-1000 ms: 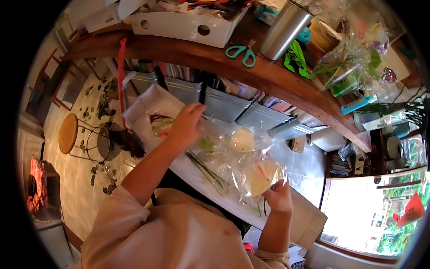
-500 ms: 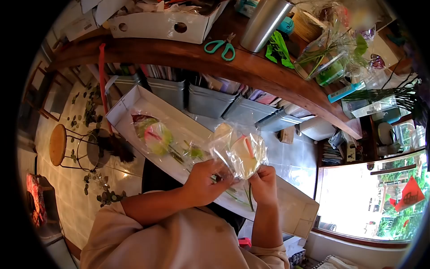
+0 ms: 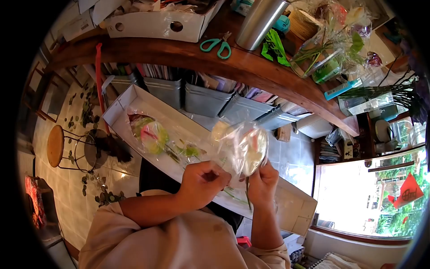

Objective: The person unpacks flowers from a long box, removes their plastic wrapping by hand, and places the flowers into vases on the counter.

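My right hand (image 3: 263, 184) is closed around the stem of a white anthurium (image 3: 254, 150) with a pinkish spike, just below the bloom. Clear plastic wrap (image 3: 222, 136) surrounds the bloom and spreads to its left, shiny and partly blurred. My left hand (image 3: 204, 181) is closed in a pinch beside the wrap's lower edge; what its fingertips hold is hidden. Below both hands lies a long white cardboard box (image 3: 127, 101). Inside it, a plastic-wrapped pink and green anthurium (image 3: 150, 133) rests at the left, and another wrapped green bloom (image 3: 190, 150) lies nearer the middle.
On the wooden counter (image 3: 170, 51) are teal-handled scissors (image 3: 219, 46), a metal tumbler (image 3: 260, 24), a white box (image 3: 148, 27) and more wrapped flowers (image 3: 331, 47). Grey metal bins (image 3: 206, 98) stand below it. A stool (image 3: 56, 145) and a broom (image 3: 112, 145) are at the left.
My left hand has moved slightly down and left, away from the bloom. The anthurium in my right hand has turned, its spike now less plain behind the plastic.
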Available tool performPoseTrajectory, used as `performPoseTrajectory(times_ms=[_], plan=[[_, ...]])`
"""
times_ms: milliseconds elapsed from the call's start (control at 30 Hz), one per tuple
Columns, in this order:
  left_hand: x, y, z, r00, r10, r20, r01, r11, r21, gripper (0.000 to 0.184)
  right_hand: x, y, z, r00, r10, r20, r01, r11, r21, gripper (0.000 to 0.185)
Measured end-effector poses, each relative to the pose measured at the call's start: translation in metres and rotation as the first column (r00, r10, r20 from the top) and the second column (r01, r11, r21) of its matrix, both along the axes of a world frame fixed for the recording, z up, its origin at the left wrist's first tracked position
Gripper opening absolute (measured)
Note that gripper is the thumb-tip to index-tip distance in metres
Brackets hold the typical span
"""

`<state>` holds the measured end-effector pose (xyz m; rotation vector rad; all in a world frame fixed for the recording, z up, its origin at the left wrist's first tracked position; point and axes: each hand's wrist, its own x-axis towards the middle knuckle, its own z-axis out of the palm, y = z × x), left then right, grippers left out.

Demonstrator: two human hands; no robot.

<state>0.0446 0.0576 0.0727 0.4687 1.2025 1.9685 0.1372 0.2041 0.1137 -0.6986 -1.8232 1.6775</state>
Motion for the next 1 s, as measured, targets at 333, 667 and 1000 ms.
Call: performPoseTrajectory(times_ms=[333,667,1000], plan=[[-0.002,-0.003,0.01,0.994,0.043,0.098,-0.038,0.998,-0.052,0.013,0.009,0.02,0.003,0.969,0.243,0.048,-0.241,0.97,-0.04,0.021],[-0.005,-0.006,-0.001,0.966,0.012,0.259,-0.01,1.0,-0.006,0.013,0.002,0.024,0.009,0.953,0.223,0.204,-0.271,0.93,0.248,0.017],[-0.012,-0.007,0.014,0.816,-0.155,0.557,0.215,0.976,-0.043,0.012,-0.002,0.023,0.0,0.928,0.322,0.188,-0.372,0.826,0.423,0.015]])
